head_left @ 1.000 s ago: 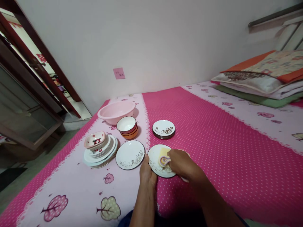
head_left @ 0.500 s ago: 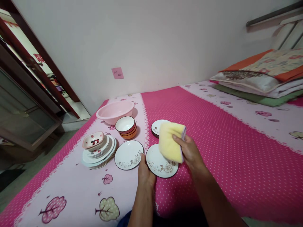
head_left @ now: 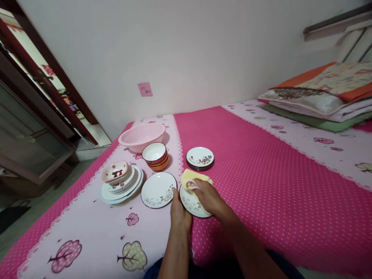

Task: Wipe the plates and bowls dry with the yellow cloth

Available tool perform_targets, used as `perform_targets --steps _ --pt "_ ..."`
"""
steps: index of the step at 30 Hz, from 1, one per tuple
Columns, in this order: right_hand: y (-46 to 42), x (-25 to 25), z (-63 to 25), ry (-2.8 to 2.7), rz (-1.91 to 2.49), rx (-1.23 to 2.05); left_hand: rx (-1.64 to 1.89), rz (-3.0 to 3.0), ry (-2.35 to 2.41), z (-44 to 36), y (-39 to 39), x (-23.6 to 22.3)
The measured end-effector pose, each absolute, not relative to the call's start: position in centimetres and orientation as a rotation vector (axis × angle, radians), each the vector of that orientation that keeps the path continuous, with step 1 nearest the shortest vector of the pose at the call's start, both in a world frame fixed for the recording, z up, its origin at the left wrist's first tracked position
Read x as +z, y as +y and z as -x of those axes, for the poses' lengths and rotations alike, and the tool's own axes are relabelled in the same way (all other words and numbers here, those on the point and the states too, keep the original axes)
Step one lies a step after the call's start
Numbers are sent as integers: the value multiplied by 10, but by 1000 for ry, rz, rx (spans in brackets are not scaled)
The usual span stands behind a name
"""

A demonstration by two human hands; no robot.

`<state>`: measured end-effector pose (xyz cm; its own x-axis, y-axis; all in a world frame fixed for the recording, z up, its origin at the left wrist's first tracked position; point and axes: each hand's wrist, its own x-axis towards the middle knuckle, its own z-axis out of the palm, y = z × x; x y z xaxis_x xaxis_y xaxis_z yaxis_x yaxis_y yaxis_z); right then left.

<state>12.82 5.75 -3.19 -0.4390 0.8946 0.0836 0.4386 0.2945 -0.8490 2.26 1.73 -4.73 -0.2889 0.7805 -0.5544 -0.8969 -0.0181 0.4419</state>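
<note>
Cloth, soft yellow, fills the right hand; left hand holds round, white china plate towards the bed's front edge. Hard rubbing could slip it.

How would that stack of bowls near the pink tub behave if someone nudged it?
The stack of bowls would probably shift together, since they sit nested. It might tip under a high push, as the sides narrow downward. The cloth bedspread may drag at the bottom.

Hands pressing yellow cloth on floral plate, pink basin beyond, stacked bowls nearby
</note>
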Motion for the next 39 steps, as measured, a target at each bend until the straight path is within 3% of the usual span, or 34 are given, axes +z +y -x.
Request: perform_targets --steps 6,12,21,24,31,39 --pt "56 -22 -139 -2138 930 1397 1627 151 824 -15 16 -52" --pt "64 -16 -180 -2169 1013 1568 1556 75 909 -14 18 -55" --pt "87 -1 -237 -1421 1283 724 1578 -95 1115 -20 13 -60" --pt "92 0 -243 -1250 1273 640 1558 -147 1077 -22 10 -56" --pt "80 -2 -226 -1401 1027 1402 1544 -210 986 -14 6 -48" --pt "78 -13 -191 -1430 960 1341 1619 -293 1067 -7 9 -53"
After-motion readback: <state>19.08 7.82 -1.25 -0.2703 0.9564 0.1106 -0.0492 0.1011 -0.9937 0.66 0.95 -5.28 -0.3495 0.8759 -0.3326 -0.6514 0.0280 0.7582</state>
